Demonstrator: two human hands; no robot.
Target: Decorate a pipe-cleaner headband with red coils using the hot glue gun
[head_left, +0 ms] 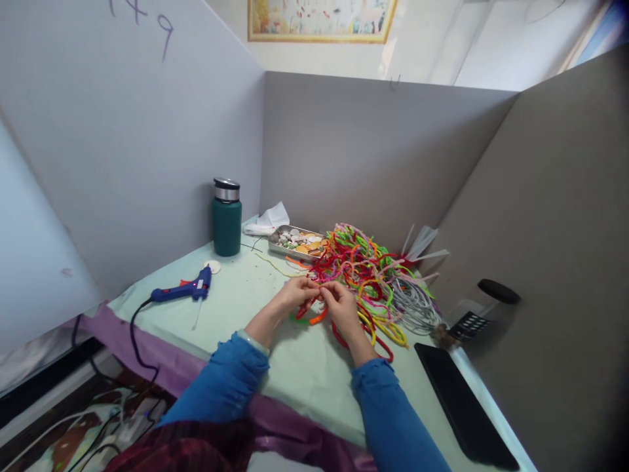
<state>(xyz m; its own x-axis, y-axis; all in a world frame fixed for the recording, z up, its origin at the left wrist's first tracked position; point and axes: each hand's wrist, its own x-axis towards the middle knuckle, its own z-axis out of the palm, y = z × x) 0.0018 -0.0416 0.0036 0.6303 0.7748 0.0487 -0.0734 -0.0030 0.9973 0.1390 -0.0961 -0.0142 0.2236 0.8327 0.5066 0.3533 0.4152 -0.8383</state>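
Observation:
My left hand [299, 293] and my right hand [341, 305] meet above the table, fingertips pinched close together. Between them is a red pipe cleaner [303, 308], part of it showing below the left fingers; the exact pinch point is mostly covered by the fingers. Just under the hands are an orange pipe cleaner piece [318, 317] and a green piece [299, 320]. Right behind my hands lies a big tangled heap of coloured pipe cleaners [356, 255]. Yellow pipe cleaners [393, 332] curve out beside my right wrist.
A blue glue gun [184, 290] lies at the left, its cord running off the table edge. Behind stand a green bottle [227, 226] and a metal tray [282, 250] of small pieces. Grey wire-like strands [415, 305] and a black flat object [462, 406] lie right. Grey partitions surround the table.

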